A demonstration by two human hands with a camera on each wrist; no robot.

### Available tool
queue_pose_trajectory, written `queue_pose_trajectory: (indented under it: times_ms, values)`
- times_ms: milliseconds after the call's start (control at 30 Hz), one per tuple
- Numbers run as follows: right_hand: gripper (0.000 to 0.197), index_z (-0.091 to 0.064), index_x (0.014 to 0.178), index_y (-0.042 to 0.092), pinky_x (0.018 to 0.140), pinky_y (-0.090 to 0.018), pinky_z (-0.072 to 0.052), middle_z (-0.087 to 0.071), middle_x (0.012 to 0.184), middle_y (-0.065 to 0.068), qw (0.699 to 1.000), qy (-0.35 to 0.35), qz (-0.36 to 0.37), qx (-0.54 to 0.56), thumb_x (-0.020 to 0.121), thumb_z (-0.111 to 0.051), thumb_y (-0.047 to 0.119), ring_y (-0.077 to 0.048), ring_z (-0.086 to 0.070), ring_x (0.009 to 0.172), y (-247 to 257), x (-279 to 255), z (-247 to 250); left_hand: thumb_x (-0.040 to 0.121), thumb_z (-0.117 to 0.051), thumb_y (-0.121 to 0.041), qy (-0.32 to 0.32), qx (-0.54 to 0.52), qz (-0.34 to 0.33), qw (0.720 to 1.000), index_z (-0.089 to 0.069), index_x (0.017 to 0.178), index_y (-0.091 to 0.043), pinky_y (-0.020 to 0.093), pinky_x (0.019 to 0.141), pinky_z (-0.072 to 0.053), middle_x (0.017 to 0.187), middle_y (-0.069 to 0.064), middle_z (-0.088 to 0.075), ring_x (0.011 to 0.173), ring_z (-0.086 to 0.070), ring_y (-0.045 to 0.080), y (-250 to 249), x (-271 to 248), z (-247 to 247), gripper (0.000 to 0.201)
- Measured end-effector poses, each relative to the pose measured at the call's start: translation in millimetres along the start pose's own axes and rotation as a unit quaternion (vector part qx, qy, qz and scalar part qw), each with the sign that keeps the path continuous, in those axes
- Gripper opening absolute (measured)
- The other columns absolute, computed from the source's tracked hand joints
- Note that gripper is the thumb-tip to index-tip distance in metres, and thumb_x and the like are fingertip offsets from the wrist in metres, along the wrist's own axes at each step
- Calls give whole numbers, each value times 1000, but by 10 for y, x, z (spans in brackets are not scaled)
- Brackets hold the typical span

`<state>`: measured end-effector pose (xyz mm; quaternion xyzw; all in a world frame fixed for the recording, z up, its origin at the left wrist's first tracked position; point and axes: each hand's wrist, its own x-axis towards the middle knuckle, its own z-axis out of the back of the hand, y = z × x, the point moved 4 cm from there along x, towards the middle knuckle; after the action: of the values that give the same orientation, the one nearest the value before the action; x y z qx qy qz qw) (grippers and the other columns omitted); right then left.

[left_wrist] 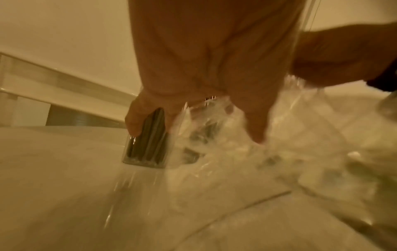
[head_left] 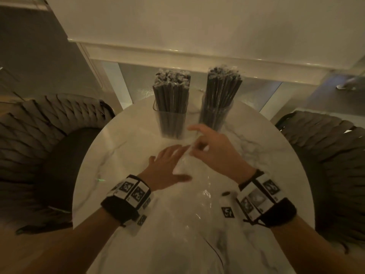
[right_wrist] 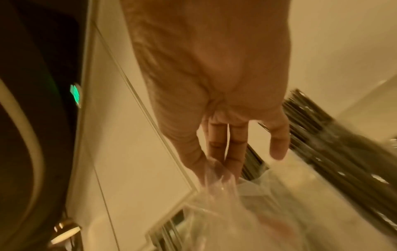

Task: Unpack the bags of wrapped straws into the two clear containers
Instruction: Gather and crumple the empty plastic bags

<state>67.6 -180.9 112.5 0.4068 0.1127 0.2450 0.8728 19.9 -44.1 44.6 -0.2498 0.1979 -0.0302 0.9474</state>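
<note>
clear bag (head_left: 194,176): empty, crumpled | right hand (head_left: 215,148): pinching its top

- The table (head_left: 122,151) has a white marble-like top with grey veins, smooth and glossy.
- The two clear containers, one (head_left: 171,123) at the table's far side and one (head_left: 215,115) just beside it, look like smooth transparent plastic.
- The straws (head_left: 171,89) inside are dark, each in a thin shiny film wrap.
- The empty bag (head_left: 189,165) on the table, near the containers, is thin, clear, crinkled plastic film with bright reflections.
- The chairs (head_left: 39,123) beside the table have a dark woven, rough surface.
- The wrist bands (head_left: 118,206) look like black matt cloth.
</note>
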Motion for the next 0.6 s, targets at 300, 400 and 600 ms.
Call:
queue_pose_trajectory:
  times_ms: [300,400,600]
  values:
    - [89,-13,149,32,108,-42,-39,-31,149,-2,997,-59,20,43,79,-65,51,-16,-36,133,299,-234,249,89,-49,5,-126,-499,-127,848,-54,122,-15,39,80,-58,124,13,-59,109,-62,27,-594,-371,898,39]
    - [78,-24,147,16,93,-17,-48,-49,132,1,987,-82,108,81,84,-69,24,-11,-55,115,485,-326,250,86,-49,1,-51,-454,-180,871,-46,131,-22,36,96,-52,130,5,-55,118,-57,19,-786,-538,928,50]
    - [94,-17,147,22,80,-14,-54,-53,117,10,990,-54,58,119,74,-77,14,1,-62,88,377,-525,39,78,-68,1,-103,-372,-152,910,-54,124,-16,30,85,-57,115,7,-64,103,-65,16,-670,-788,815,51]
